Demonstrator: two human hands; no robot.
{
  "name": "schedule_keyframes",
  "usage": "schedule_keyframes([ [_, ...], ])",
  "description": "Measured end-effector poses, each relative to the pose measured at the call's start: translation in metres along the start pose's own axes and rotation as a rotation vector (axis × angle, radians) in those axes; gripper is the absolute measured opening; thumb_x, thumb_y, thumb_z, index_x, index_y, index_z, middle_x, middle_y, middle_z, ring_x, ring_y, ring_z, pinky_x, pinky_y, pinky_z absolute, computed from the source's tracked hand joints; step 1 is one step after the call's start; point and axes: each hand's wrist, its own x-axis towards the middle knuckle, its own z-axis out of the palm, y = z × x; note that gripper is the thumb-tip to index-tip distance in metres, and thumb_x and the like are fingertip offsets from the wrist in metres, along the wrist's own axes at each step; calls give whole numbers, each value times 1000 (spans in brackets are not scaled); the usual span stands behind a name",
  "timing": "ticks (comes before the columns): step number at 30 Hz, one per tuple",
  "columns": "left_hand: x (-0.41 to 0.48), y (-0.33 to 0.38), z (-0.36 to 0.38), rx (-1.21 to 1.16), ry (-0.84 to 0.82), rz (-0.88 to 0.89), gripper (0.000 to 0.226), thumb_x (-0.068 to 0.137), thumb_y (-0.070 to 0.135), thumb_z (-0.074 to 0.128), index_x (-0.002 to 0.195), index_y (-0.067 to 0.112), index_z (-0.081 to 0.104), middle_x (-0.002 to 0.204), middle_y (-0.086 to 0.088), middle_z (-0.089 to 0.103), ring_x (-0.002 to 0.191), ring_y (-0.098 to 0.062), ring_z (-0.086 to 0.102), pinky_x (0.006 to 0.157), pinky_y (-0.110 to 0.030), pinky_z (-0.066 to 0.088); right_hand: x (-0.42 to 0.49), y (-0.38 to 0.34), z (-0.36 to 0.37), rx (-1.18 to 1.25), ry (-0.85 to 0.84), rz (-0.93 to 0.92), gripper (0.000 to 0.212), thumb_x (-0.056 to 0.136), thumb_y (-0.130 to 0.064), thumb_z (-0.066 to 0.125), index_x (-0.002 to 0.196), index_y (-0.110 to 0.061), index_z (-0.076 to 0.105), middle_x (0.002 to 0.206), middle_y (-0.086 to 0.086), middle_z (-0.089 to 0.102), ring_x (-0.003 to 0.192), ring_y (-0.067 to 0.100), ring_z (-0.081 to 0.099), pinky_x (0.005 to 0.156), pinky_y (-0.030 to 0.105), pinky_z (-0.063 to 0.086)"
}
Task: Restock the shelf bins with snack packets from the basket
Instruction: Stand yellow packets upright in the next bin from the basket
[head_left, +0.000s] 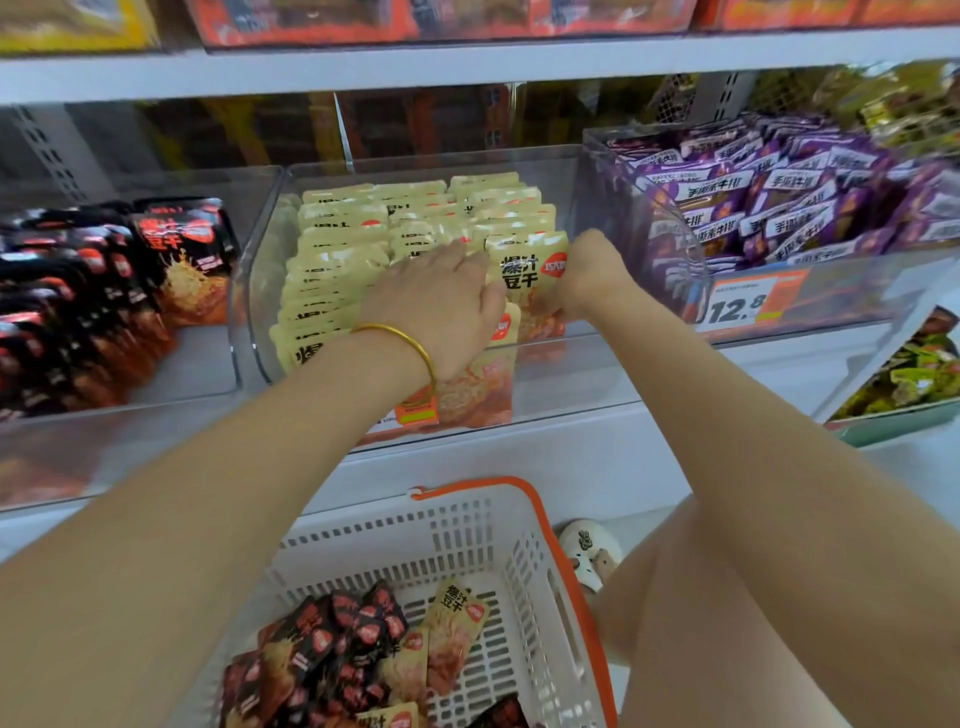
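Your left hand (441, 301) lay flat, fingers straight, holding yellow rows (332, 260) back in middle bin (258, 291), likely making room. Your right hand (587, 275) gripped upright yellow packet (522, 278) at bin's front right, ready for slotting.

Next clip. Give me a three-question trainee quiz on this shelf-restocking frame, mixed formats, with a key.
1. True or false: the right hand grips a purple packet.
2. Which bin does the left hand reach into? A: left bin; B: middle bin; C: right bin.
3. Fill in: besides black packets, the basket holds ___ packets.
Key: 1 false, it grips a yellow packet; 2 B; 3 yellow.
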Motion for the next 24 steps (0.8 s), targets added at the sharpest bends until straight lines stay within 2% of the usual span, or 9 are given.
schedule_keyframes([
  [3,-4,1,-2,-21,57,-3,52,101,39,21,146,14,30,156,-7,21,144,-21,17,117,-36,16,-7,-2,-5,1,10,9,82,67,-16,85,129,-2,34,130,14,49,116,29,54,87,31,46],
  [6,-20,0,-3,-62,241,41,53,98,41,25,136,11,46,147,-8,38,136,-25,32,110,-36,24,-29,-7,-23,-21,66,-47,76,72,-15,82,128,-4,32,130,14,43,119,31,49,88,34,45],
  [9,-53,-2,2,-187,502,170,44,92,31,34,115,6,61,123,-10,59,113,-29,51,96,-39,39,-72,-7,-40,-16,240,-225,47,75,-19,79,103,-11,43,102,6,50,100,28,56,74,33,44],
  [11,-84,-6,14,-264,568,234,32,91,20,41,109,4,63,114,-10,62,105,-28,53,92,-33,38,-110,-6,-40,83,219,-337,32,76,-15,77,89,-14,47,84,5,57,83,27,61,71,42,51],
  [14,-135,-21,52,-290,427,250,28,91,15,41,104,5,64,108,-7,63,101,-24,53,87,-34,41,-150,-1,-2,73,-185,-384,22,78,-9,73,76,-16,51,73,4,59,73,29,65,63,44,56],
  [16,-161,-39,87,-254,224,203,30,89,18,39,102,8,64,105,-4,64,97,-23,54,82,-38,47,-155,5,49,-168,-561,-328,11,84,-12,68,84,-7,58,81,11,64,74,32,68,62,43,57],
  [18,-176,-63,121,-202,19,158,33,85,20,38,99,9,65,100,-4,66,92,-25,58,77,-40,52,-150,22,113,-384,-838,-222,16,90,-14,61,94,2,59,86,16,66,73,31,69,62,41,59],
  [22,-188,-98,159,-120,-209,53,39,80,25,33,92,10,67,91,-7,68,85,-29,62,73,-40,55,-138,79,220,-562,-1011,-84,26,94,-11,53,116,4,55,111,22,63,92,33,64,69,35,55],
  [24,-187,-104,169,-114,-249,36,34,87,24,35,98,9,64,97,-8,65,92,-28,59,79,-42,52,-137,108,254,-622,-989,-105,33,95,-13,51,124,3,54,103,19,62,97,32,62,71,35,52],
])
